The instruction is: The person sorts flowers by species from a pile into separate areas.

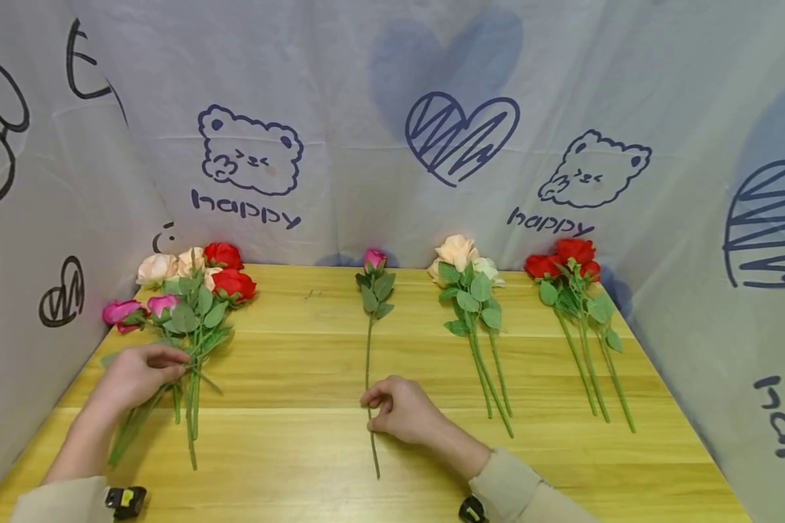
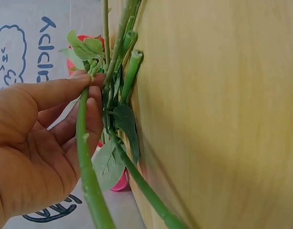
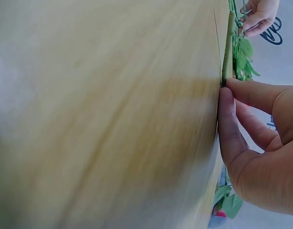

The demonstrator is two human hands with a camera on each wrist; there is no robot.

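Note:
My left hand (image 1: 137, 374) is at the pile of roses on the left. Its thumb and fingers pinch one green rose stem (image 2: 89, 167); which bloom it belongs to I cannot tell. Red roses (image 1: 234, 285), peach roses (image 1: 157, 269) and pink roses (image 1: 123, 313) make up this pile, their stems crossing. At the middle, a single magenta rose (image 1: 375, 259) lies with its bloom toward the back and its stem toward me. My right hand (image 1: 405, 410) pinches that rose's stem (image 3: 227, 52) between thumb and forefinger, low over the tabletop.
Right of the middle lies a group of peach and cream roses (image 1: 459, 253). Farther right are several red roses (image 1: 574, 250), stems toward me. All lie on a wooden table (image 1: 288, 450). A printed cloth (image 1: 340, 87) hangs round its back and sides.

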